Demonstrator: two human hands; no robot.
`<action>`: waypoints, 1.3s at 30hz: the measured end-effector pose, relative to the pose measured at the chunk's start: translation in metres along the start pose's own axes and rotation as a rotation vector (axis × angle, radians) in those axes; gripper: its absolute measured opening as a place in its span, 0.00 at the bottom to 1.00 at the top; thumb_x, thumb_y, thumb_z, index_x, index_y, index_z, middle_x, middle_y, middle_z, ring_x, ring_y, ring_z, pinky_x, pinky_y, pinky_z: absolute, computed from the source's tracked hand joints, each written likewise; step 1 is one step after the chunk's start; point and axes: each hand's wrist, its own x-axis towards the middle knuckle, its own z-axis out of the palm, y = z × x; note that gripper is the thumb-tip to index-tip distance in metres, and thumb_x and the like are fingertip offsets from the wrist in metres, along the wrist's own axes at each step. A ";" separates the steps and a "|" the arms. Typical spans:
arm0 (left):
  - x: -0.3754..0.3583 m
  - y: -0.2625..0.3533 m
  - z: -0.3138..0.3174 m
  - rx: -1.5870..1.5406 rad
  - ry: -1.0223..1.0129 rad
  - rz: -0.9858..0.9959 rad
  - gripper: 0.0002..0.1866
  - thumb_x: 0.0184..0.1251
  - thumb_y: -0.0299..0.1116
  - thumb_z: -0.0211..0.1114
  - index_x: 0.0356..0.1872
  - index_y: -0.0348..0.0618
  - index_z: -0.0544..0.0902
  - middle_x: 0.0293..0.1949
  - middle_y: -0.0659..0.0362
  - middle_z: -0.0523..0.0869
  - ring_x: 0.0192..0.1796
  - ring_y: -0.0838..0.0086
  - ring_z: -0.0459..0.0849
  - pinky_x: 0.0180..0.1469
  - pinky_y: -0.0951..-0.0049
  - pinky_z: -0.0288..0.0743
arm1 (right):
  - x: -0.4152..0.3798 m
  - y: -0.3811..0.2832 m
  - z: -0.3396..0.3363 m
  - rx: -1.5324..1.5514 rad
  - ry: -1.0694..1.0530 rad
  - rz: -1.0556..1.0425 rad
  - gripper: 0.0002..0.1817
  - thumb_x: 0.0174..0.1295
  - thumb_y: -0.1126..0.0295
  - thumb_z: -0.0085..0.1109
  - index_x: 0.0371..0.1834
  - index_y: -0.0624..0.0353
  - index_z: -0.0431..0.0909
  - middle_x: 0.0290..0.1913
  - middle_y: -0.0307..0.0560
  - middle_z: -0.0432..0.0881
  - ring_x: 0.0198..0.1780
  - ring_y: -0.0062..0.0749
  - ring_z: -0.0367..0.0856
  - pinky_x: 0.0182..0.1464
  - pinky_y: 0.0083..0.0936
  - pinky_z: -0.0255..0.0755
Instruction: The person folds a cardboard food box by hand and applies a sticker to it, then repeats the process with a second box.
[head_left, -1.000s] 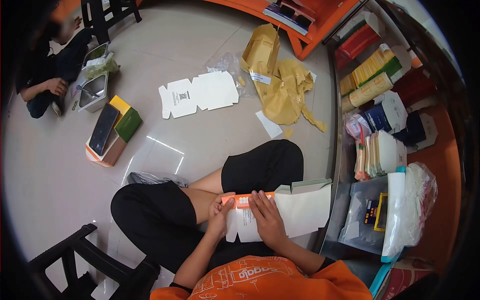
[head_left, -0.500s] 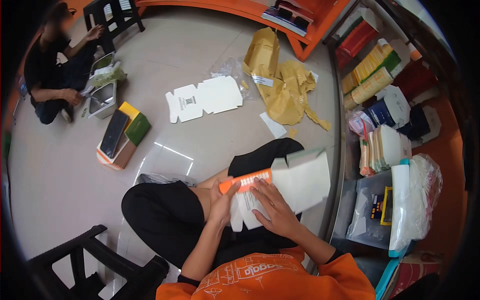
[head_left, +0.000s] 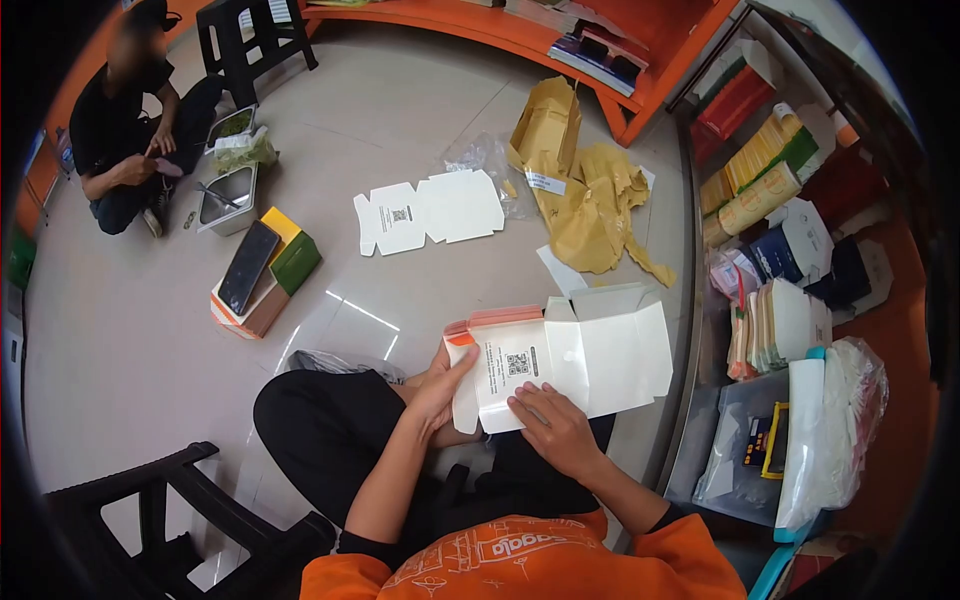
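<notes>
A partly unfolded white carton (head_left: 612,355) with orange sides lies over my lap, its printed QR code facing up. My left hand (head_left: 440,385) grips the carton's left end, thumb on top near the orange corner flap and fingers beneath. My right hand (head_left: 553,425) rests on the lower edge of the printed panel, fingers stretched out and lying on the card. Along the far edge, the carton's orange side panel stands partly raised.
Another flat white carton (head_left: 430,212) lies on the floor ahead, beside torn brown paper (head_left: 592,205). A phone (head_left: 250,267) leans on small boxes at left. A black stool (head_left: 190,520) stands near left; shelves of cartons (head_left: 770,235) line the right. A co-worker (head_left: 130,130) sits by metal trays.
The carton has turned so its QR panel faces up and the orange lettered side no longer shows. My right hand has moved down to the lower edge. The co-worker's hands have come together.
</notes>
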 end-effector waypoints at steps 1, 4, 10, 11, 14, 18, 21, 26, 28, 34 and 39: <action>-0.001 -0.007 -0.003 0.076 0.023 0.010 0.22 0.71 0.33 0.61 0.63 0.43 0.66 0.52 0.55 0.80 0.52 0.73 0.81 0.48 0.73 0.80 | 0.000 0.000 0.001 0.014 0.016 -0.001 0.19 0.49 0.75 0.66 0.47 0.62 0.79 0.53 0.51 0.79 0.58 0.42 0.78 0.59 0.39 0.75; 0.006 -0.021 -0.014 0.217 0.079 0.034 0.24 0.70 0.31 0.60 0.65 0.45 0.65 0.53 0.55 0.80 0.53 0.71 0.81 0.50 0.70 0.80 | 0.002 0.006 0.002 0.036 -0.036 -0.011 0.19 0.49 0.76 0.66 0.47 0.63 0.80 0.53 0.50 0.80 0.56 0.43 0.81 0.58 0.37 0.77; 0.011 -0.026 -0.016 -0.059 0.112 -0.140 0.22 0.70 0.29 0.57 0.64 0.43 0.67 0.52 0.52 0.80 0.51 0.65 0.83 0.50 0.65 0.81 | 0.002 0.004 0.008 -0.074 0.121 -0.101 0.13 0.56 0.78 0.59 0.45 0.68 0.79 0.53 0.54 0.80 0.58 0.49 0.78 0.58 0.44 0.74; 0.010 -0.029 -0.013 -0.125 0.122 -0.208 0.22 0.71 0.30 0.56 0.64 0.42 0.67 0.52 0.51 0.80 0.51 0.65 0.83 0.50 0.65 0.81 | 0.000 0.002 0.012 -0.100 0.152 -0.104 0.12 0.57 0.77 0.57 0.45 0.69 0.79 0.53 0.56 0.80 0.59 0.50 0.77 0.58 0.45 0.73; 0.011 -0.039 -0.020 -0.255 0.135 -0.335 0.20 0.71 0.33 0.55 0.61 0.38 0.69 0.50 0.49 0.81 0.50 0.62 0.84 0.49 0.64 0.81 | 0.001 -0.004 0.020 -0.136 0.144 -0.058 0.14 0.57 0.77 0.57 0.46 0.70 0.79 0.55 0.56 0.79 0.62 0.49 0.74 0.60 0.46 0.69; 0.006 -0.027 -0.009 -0.083 0.139 -0.218 0.21 0.71 0.34 0.57 0.61 0.36 0.69 0.51 0.50 0.81 0.50 0.64 0.83 0.50 0.66 0.80 | -0.003 -0.005 0.023 -0.137 0.095 -0.028 0.14 0.56 0.76 0.58 0.46 0.69 0.79 0.54 0.54 0.79 0.61 0.47 0.74 0.59 0.44 0.69; 0.009 -0.029 -0.013 0.089 0.105 -0.096 0.22 0.72 0.35 0.58 0.62 0.36 0.68 0.52 0.52 0.80 0.51 0.67 0.82 0.51 0.69 0.78 | -0.003 -0.006 0.012 -0.079 0.045 -0.025 0.12 0.57 0.75 0.59 0.43 0.66 0.81 0.50 0.53 0.80 0.57 0.47 0.78 0.54 0.40 0.72; 0.008 -0.037 -0.016 0.285 0.047 -0.008 0.21 0.74 0.35 0.57 0.62 0.37 0.68 0.53 0.53 0.80 0.53 0.72 0.80 0.53 0.72 0.76 | 0.013 -0.006 -0.014 0.066 -0.217 0.216 0.07 0.55 0.70 0.65 0.36 0.57 0.84 0.40 0.47 0.81 0.43 0.39 0.85 0.38 0.30 0.77; 0.006 -0.034 -0.012 0.349 0.027 0.039 0.21 0.74 0.35 0.57 0.62 0.38 0.68 0.53 0.53 0.80 0.54 0.74 0.79 0.54 0.74 0.74 | 0.027 0.006 -0.022 0.139 -0.274 0.230 0.09 0.52 0.66 0.69 0.34 0.55 0.83 0.41 0.43 0.81 0.38 0.37 0.85 0.36 0.30 0.77; 0.002 -0.022 -0.019 0.276 -0.048 -0.057 0.19 0.74 0.34 0.55 0.62 0.45 0.63 0.48 0.53 0.80 0.39 0.68 0.86 0.30 0.67 0.86 | 0.054 0.014 -0.042 0.109 -0.065 0.348 0.22 0.35 0.55 0.80 0.29 0.52 0.79 0.49 0.42 0.70 0.55 0.43 0.72 0.53 0.36 0.71; 0.008 -0.038 -0.019 0.262 -0.035 0.024 0.18 0.74 0.33 0.54 0.60 0.49 0.61 0.45 0.53 0.79 0.32 0.68 0.86 0.21 0.66 0.85 | 0.046 0.048 -0.028 0.189 -0.200 0.327 0.25 0.32 0.54 0.83 0.29 0.50 0.78 0.55 0.45 0.68 0.71 0.56 0.56 0.67 0.47 0.58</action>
